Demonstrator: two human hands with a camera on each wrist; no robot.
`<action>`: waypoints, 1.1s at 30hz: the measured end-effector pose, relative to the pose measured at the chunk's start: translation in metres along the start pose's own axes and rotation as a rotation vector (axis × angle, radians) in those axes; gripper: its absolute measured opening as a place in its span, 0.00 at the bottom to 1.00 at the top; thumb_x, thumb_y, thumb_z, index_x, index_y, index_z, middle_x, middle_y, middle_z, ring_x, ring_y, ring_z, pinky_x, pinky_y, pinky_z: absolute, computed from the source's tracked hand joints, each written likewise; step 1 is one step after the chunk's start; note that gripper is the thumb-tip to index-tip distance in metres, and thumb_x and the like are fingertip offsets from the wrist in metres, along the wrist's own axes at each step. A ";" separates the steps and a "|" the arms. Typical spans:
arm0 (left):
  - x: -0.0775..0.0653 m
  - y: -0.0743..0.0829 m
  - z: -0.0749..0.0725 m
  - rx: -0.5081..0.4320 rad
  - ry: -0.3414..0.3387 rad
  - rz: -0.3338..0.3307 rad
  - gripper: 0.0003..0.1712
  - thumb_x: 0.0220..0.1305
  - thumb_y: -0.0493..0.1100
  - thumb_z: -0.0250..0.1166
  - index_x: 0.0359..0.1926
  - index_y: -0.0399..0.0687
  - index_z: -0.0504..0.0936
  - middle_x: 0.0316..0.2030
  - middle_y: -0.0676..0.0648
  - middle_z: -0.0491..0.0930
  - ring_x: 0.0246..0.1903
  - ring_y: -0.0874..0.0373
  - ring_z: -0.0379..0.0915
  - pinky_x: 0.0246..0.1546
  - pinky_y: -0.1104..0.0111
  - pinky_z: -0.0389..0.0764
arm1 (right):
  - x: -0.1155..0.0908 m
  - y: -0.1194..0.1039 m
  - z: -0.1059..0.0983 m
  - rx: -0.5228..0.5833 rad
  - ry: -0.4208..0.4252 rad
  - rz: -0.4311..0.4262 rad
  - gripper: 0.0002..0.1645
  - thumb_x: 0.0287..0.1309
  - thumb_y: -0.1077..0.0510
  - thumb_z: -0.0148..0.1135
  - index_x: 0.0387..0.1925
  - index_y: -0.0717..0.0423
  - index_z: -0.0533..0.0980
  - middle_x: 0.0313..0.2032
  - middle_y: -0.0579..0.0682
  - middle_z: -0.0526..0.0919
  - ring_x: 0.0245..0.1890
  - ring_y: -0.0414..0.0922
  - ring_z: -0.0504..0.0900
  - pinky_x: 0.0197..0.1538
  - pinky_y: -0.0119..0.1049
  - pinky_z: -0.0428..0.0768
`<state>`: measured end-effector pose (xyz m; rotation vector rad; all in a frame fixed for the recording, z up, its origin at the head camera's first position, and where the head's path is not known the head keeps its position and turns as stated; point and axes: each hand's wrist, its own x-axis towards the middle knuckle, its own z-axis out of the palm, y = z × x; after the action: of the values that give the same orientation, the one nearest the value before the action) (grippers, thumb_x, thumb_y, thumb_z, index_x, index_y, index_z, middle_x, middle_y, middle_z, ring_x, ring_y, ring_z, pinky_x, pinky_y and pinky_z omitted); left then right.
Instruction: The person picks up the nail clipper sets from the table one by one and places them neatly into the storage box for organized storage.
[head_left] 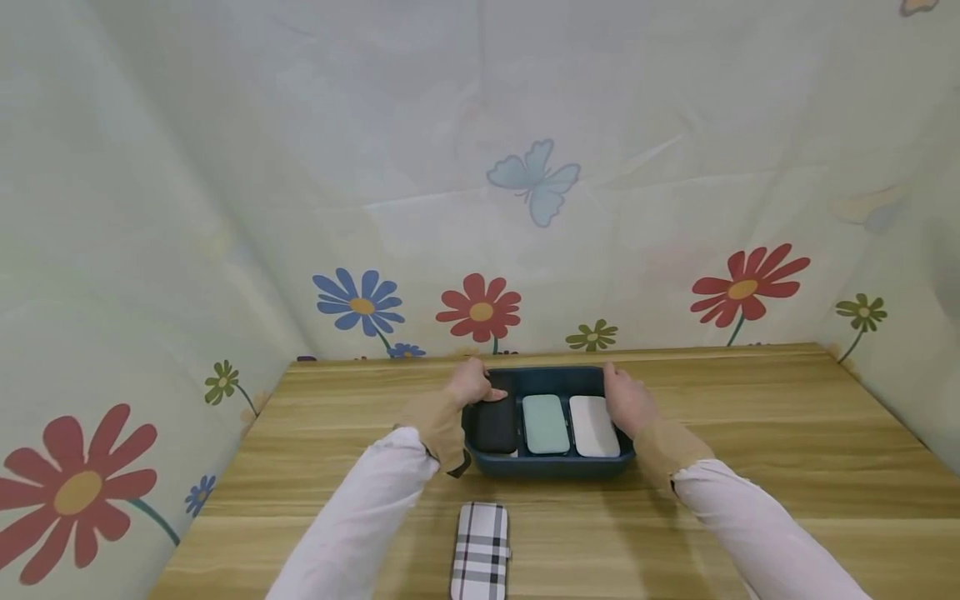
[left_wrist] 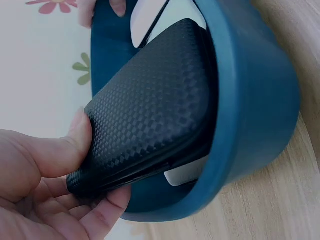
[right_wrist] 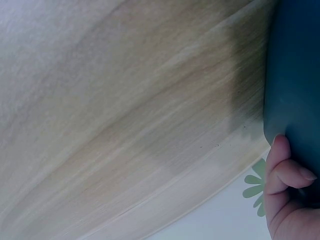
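My left hand pinches one end of a black case with a woven-look surface, thumb on top and fingers beneath. The black case lies tilted at the left inside a dark blue plastic basin. Under it, a pale grey patterned piece peeks out; its kind is hidden. Beside the black case lie a mint-green case and, to the right, a white case. With curled fingers my right hand grips the basin's right end, and the basin wall fills that wrist view's edge.
On the wooden table, in front of the basin, lies a black-and-white plaid case. Behind the table hangs a pale cloth backdrop printed with flowers and a butterfly, and it also runs along both sides.
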<state>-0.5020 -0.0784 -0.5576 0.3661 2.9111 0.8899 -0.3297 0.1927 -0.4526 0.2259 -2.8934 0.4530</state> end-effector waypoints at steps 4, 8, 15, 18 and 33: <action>0.029 -0.022 0.021 0.029 -0.002 -0.036 0.57 0.05 0.79 0.66 0.37 0.41 0.79 0.26 0.48 0.74 0.13 0.55 0.69 0.09 0.65 0.72 | -0.001 0.002 0.000 -0.001 0.005 -0.003 0.13 0.56 0.74 0.48 0.44 0.70 0.62 0.33 0.67 0.73 0.29 0.59 0.76 0.27 0.49 0.76; -0.010 0.019 -0.005 0.098 -0.051 -0.054 0.33 0.32 0.62 0.74 0.30 0.39 0.80 0.24 0.47 0.74 0.15 0.55 0.70 0.12 0.65 0.73 | -0.001 0.003 0.000 0.002 0.016 -0.010 0.13 0.56 0.74 0.48 0.44 0.70 0.62 0.32 0.67 0.73 0.28 0.58 0.76 0.26 0.49 0.76; -0.108 0.123 -0.076 0.167 -0.133 -0.112 0.13 0.52 0.41 0.67 0.33 0.37 0.75 0.26 0.44 0.72 0.18 0.52 0.72 0.18 0.67 0.76 | -0.002 0.002 -0.001 0.002 0.028 -0.024 0.12 0.56 0.74 0.48 0.43 0.70 0.61 0.31 0.67 0.73 0.27 0.58 0.76 0.25 0.48 0.76; -0.082 0.097 -0.054 0.219 -0.113 -0.068 0.15 0.53 0.43 0.66 0.37 0.39 0.74 0.30 0.45 0.73 0.18 0.54 0.70 0.14 0.68 0.73 | -0.002 0.002 -0.002 -0.001 0.025 -0.022 0.12 0.57 0.74 0.48 0.44 0.70 0.61 0.32 0.67 0.73 0.27 0.58 0.76 0.26 0.48 0.76; -0.065 0.078 -0.044 0.223 -0.116 -0.038 0.25 0.45 0.46 0.73 0.44 0.39 0.78 0.37 0.46 0.77 0.26 0.54 0.73 0.27 0.65 0.76 | 0.001 0.004 0.003 -0.005 0.004 -0.020 0.12 0.61 0.72 0.44 0.46 0.71 0.61 0.34 0.68 0.74 0.29 0.59 0.77 0.27 0.49 0.76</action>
<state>-0.4289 -0.0553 -0.4774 0.3616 2.9035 0.5201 -0.3314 0.1952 -0.4561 0.2523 -2.8855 0.4418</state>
